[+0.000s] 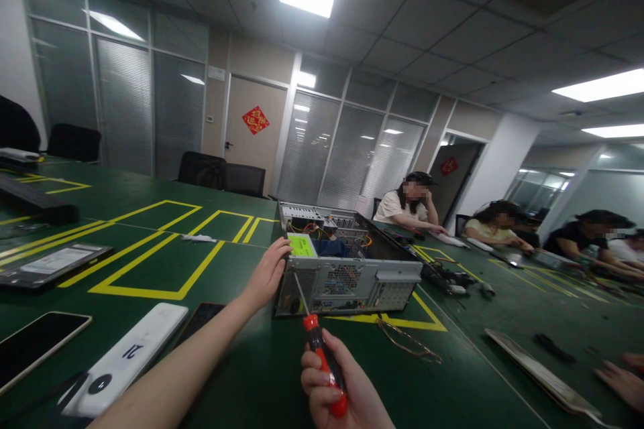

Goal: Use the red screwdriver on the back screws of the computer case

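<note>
An open desktop computer case (347,285) lies flat on the green table, its perforated rear panel facing me. Inside show a power supply with a bright green label (300,245), coloured cables and boards. My left hand (269,271) grips the case's left rear corner, fingertips beside the green label. In my right hand (335,375) is a screwdriver (322,355), its red and black handle wrapped by my fingers. The shaft points up and away toward the panel's left part; whether the tip touches a screw is too small to tell.
A hard drive (55,265), a phone (40,345) and a white device marked 21 (131,355) lie at left. Glasses (410,342) and a metal plate (541,369) are at right. A co-worker's hand (624,375) shows at the right edge; several people sit beyond.
</note>
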A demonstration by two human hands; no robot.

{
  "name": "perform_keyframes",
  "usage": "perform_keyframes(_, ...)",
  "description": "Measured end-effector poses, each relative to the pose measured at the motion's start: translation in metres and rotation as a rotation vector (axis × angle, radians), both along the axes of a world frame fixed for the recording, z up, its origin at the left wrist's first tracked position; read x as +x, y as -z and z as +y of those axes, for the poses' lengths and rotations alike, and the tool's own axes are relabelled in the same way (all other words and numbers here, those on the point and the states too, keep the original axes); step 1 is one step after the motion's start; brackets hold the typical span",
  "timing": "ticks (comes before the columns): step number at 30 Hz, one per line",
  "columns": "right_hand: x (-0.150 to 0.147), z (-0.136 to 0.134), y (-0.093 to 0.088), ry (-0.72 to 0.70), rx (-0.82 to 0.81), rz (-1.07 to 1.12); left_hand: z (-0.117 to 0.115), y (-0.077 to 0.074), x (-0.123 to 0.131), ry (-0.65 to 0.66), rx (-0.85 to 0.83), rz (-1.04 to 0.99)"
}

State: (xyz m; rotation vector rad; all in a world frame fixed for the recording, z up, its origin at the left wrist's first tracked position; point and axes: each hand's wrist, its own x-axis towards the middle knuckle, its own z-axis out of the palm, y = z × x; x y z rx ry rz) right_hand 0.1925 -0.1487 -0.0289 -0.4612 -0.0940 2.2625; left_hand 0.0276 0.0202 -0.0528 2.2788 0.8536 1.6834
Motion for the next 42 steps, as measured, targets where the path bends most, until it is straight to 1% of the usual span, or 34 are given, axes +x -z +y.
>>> perform_keyframes(2,-0.001,0.000,0.001,-0.008,-0.036,-0.001,0.000,0.000,0.000,-0.002,0.003,-0.001)
perform_keyframes(5,-0.004,0.000,-0.001,0.020,-0.063,-0.027,-0.001,-0.001,0.000,-0.005,-0.004,0.003)
perform_keyframes(8,-0.005,-0.001,-0.004,0.053,-0.035,-0.107,-0.002,-0.001,0.000,-0.007,-0.002,0.000)
perform_keyframes(10,-0.003,-0.003,-0.002,0.045,0.010,-0.183,-0.002,-0.001,0.000,-0.005,0.007,-0.003)
perform_keyframes(12,0.001,-0.004,0.006,0.000,0.067,-0.268,-0.002,-0.001,0.000,0.000,0.011,-0.007)
perform_keyframes(14,0.006,-0.004,0.019,-0.029,0.092,-0.332,-0.002,-0.001,0.000,0.003,0.009,-0.006)
perform_keyframes(17,0.010,-0.002,0.039,-0.059,0.053,-0.357,-0.002,-0.001,0.000,0.000,0.006,0.001)
perform_keyframes(19,0.009,0.001,0.049,-0.077,0.011,-0.371,-0.002,-0.001,-0.001,-0.001,0.008,0.001)
perform_keyframes(24,0.002,0.004,0.062,-0.132,-0.055,-0.381,-0.001,-0.001,-0.001,0.000,0.022,-0.007)
perform_keyframes(30,0.002,0.004,0.062,-0.091,-0.078,-0.394,-0.001,-0.001,-0.001,-0.003,0.021,0.001)
perform_keyframes(38,0.000,0.002,0.061,-0.111,-0.050,-0.410,-0.002,-0.002,-0.001,-0.004,0.022,-0.002)
perform_keyframes(42,0.000,0.002,0.058,-0.098,-0.066,-0.427,-0.002,-0.002,-0.001,-0.002,0.020,-0.006)
